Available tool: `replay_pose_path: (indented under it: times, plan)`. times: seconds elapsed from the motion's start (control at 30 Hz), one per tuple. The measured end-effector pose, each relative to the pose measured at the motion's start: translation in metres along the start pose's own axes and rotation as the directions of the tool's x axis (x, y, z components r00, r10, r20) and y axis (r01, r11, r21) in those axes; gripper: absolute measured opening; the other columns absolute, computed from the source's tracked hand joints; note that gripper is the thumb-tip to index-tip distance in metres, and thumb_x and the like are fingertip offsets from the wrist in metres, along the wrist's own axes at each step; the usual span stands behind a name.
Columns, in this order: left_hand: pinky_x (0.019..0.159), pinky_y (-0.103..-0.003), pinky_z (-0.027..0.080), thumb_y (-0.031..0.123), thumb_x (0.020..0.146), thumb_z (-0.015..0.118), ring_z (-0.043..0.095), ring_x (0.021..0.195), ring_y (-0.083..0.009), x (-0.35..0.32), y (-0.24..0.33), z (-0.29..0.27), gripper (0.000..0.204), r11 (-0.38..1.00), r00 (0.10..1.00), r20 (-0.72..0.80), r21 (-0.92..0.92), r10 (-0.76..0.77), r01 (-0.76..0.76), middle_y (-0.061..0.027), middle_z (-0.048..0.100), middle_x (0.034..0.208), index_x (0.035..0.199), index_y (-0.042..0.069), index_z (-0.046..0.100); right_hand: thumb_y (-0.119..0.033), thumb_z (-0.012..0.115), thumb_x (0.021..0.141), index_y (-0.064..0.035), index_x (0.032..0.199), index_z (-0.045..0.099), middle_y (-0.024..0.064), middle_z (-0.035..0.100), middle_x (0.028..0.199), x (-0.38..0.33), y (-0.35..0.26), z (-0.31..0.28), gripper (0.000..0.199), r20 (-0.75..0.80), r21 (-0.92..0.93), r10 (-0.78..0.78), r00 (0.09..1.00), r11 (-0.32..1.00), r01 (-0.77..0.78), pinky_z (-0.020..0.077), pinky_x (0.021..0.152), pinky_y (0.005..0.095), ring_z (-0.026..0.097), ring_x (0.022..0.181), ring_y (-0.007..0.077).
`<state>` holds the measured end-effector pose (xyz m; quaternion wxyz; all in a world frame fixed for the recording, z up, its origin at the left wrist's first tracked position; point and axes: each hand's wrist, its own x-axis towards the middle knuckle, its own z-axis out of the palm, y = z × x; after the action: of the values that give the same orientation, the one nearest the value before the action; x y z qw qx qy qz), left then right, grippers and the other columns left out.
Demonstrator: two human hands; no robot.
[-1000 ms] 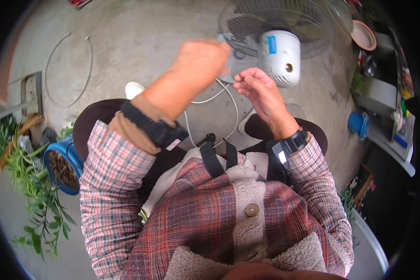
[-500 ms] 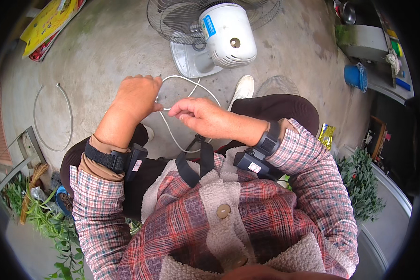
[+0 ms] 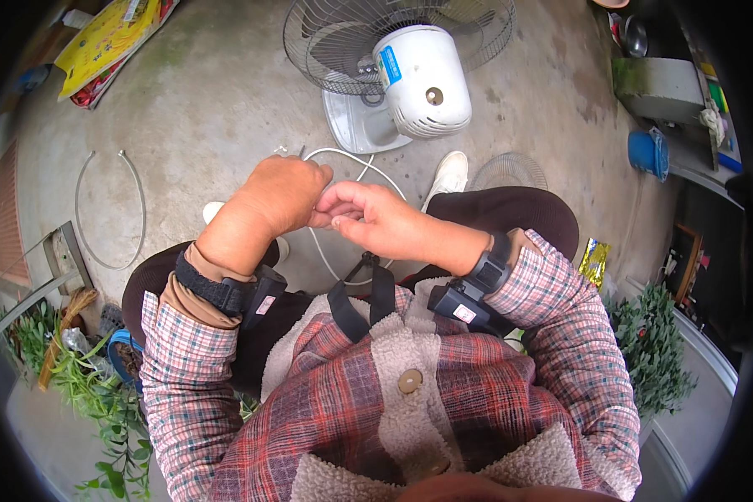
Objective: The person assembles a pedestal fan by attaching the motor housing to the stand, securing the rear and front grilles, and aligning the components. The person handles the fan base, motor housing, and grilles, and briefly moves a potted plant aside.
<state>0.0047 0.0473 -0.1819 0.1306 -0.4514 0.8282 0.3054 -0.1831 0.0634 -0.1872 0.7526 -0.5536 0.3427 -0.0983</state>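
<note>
A thin white cable (image 3: 386,177) loops over the floor around my hands, and part of it hangs below them. My left hand (image 3: 284,192) is closed on the cable, its back turned up and its fingers mostly hidden. Against its fingertips rests my right hand (image 3: 372,219), with curled fingers and the thumb drawn in; what lies inside them is hidden. Ahead of both stands an electric fan (image 3: 427,79) with a white motor housing, a pale base and a dark wire cage.
A grey hose (image 3: 142,209) lies curved on the floor at left. A round wire fan grille (image 3: 510,170) lies by my right knee. A yellow bag (image 3: 109,46) is at far left, a blue bucket (image 3: 647,155) at right. Plants (image 3: 100,393) stand at lower left.
My hands have come together, the left moving right until its fingers meet the right hand's. The view has shifted slightly, so the fan appears lower and further right.
</note>
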Motion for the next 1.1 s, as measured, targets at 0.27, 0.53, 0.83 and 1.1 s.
replay_pose_path:
  times: [0.27, 0.53, 0.83, 1.1]
  plan:
    - [0.082, -0.041, 0.05, 0.044, 0.078, 0.071, 0.063, 0.096, -0.0365, 0.018, -0.012, 0.013, 0.061, 0.903, 0.937, -0.246, -0.41, -0.247, 0.13, -0.0209, 0.065, 0.102, 0.114, -0.002, 0.054, -0.001, 0.059, 0.086, -0.0009, 0.117, 0.052, 0.0094, 0.057, 0.113, -0.003, -0.055, -0.095, 0.031, -0.619, -0.514, -0.639, 0.456, 0.769, 0.38, 0.0474, 0.086, 0.0292, 0.056, 0.097, 0.0163]
    - [0.101, -0.041, 0.039, 0.06, 0.083, 0.06, 0.045, 0.125, -0.0306, 0.108, 0.016, -0.008, 0.094, 0.072, 0.949, -0.188, -0.982, -0.252, -0.176, -0.0244, 0.043, 0.137, 0.14, -0.008, 0.03, -0.049, 0.06, 0.088, 0.0005, 0.133, 0.045, 0.0168, 0.051, 0.132, 0.006, -0.013, -0.162, 0.068, -0.539, 0.479, 0.277, 0.795, 0.878, 0.019, 0.033, 0.106, 0.0427, 0.047, 0.123, 0.0269]
    - [0.103, -0.044, 0.037, 0.052, 0.078, 0.071, 0.045, 0.125, -0.0291, 0.105, 0.032, -0.023, 0.099, 0.063, 0.902, -0.234, -0.972, -0.362, -0.227, -0.0238, 0.043, 0.135, 0.14, -0.011, 0.024, -0.048, 0.064, 0.086, 0.0026, 0.125, 0.054, 0.0156, 0.06, 0.122, 0.017, -0.014, -0.162, 0.064, -0.46, 0.383, 0.093, 0.883, 0.918, 0.103, 0.0371, 0.103, 0.0378, 0.054, 0.117, 0.0233]
    - [0.103, -0.039, 0.032, 0.051, 0.081, 0.068, 0.043, 0.123, -0.0226, 0.053, 0.008, -0.051, 0.085, 0.179, 0.807, -0.325, -0.946, -0.494, -0.271, -0.0135, 0.048, 0.132, 0.138, -0.004, 0.035, -0.05, 0.069, 0.081, 0.0082, 0.117, 0.056, 0.0185, 0.063, 0.111, 0.048, -0.062, -0.13, 0.07, -0.387, 0.223, -0.103, 0.916, 0.954, 0.201, 0.0424, 0.094, 0.0331, 0.058, 0.106, 0.0245]
